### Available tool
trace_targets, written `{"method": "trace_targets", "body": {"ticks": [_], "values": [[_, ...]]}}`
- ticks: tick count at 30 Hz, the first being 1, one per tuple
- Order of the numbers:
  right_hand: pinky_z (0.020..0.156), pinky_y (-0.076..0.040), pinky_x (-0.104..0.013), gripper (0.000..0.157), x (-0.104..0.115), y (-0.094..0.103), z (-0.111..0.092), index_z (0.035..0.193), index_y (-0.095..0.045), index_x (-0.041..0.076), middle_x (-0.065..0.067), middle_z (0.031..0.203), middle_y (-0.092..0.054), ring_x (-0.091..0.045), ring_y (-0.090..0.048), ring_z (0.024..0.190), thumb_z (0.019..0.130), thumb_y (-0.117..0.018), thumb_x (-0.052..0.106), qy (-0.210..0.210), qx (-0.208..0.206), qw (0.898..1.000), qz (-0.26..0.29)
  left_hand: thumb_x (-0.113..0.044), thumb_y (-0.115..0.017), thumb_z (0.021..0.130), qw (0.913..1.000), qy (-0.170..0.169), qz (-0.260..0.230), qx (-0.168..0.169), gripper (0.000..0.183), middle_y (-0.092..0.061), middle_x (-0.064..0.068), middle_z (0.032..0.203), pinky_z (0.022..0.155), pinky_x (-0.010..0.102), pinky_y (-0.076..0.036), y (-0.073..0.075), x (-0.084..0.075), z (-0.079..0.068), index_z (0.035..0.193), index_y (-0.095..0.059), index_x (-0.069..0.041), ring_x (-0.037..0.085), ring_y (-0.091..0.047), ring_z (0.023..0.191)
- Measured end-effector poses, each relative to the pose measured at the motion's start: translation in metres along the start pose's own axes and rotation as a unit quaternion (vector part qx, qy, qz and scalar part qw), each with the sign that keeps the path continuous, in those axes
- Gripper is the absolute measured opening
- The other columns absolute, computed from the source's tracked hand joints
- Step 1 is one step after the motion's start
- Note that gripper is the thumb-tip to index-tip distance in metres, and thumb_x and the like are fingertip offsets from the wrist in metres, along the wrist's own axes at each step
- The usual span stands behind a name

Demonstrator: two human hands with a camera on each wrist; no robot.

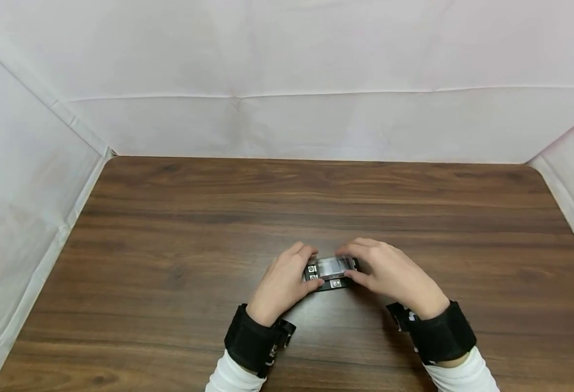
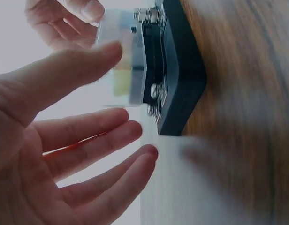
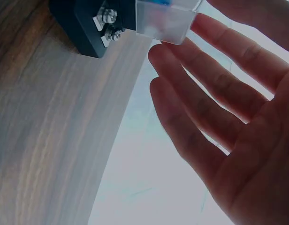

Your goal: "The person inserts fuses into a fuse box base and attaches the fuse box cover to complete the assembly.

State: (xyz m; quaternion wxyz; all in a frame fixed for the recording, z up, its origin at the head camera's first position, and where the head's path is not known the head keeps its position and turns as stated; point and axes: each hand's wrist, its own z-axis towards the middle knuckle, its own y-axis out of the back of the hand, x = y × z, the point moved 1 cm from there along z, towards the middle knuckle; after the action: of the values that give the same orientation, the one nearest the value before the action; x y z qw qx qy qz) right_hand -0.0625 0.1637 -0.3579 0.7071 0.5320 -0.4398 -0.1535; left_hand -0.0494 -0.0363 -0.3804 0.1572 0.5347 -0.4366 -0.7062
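A small black block (image 2: 184, 84) with screw terminals lies on the table near its front middle, under a clear plastic cover (image 1: 333, 267). My left hand (image 1: 283, 282) is at the block's left end, pinching the cover between thumb and index finger. The other left fingers are spread near the block's side. From the right end, my right hand (image 1: 389, 270) pinches the cover, thumb on the near side and fingers on the far side. Metal screws (image 3: 109, 18) show beside the cover. Blurred yellow and blue patches show through the plastic in the left wrist view.
The brown wooden tabletop (image 1: 193, 218) spreads around the hands. White sheeting (image 1: 316, 125) walls the back and both sides. Black straps (image 1: 440, 333) wrap both wrists, over white sleeves (image 1: 463, 373).
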Motion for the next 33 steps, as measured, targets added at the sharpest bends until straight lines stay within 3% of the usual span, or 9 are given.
{"method": "trace_targets", "body": {"ticks": [14, 33], "values": [[0.068, -0.053, -0.034, 0.027, 0.008, -0.006, 0.010, 0.104, -0.066, 0.010, -0.003, 0.097, -0.065, -0.014, -0.061, 0.082, 0.078, -0.071, 0.011, -0.010, -0.007, 1.000, 0.001, -0.016, -0.075, 0.073, 0.9989, -0.015, 0.016, -0.042, 0.027, -0.063, 0.006, 0.088, 0.070, 0.041, -0.049, 0.000, 0.003, -0.004, 0.095, -0.062, -0.007, 0.021, -0.058, 0.080], [0.066, -0.055, -0.037, 0.025, 0.021, -0.019, 0.010, 0.100, -0.067, 0.007, -0.005, 0.099, -0.065, -0.019, -0.062, 0.086, 0.076, -0.072, 0.007, -0.047, -0.032, 0.998, -0.027, -0.014, -0.075, 0.074, 0.9925, -0.005, 0.116, -0.038, 0.025, -0.066, 0.006, 0.095, 0.076, 0.036, -0.052, 0.001, -0.004, -0.006, 0.095, -0.064, -0.007, 0.020, -0.057, 0.090]]}}
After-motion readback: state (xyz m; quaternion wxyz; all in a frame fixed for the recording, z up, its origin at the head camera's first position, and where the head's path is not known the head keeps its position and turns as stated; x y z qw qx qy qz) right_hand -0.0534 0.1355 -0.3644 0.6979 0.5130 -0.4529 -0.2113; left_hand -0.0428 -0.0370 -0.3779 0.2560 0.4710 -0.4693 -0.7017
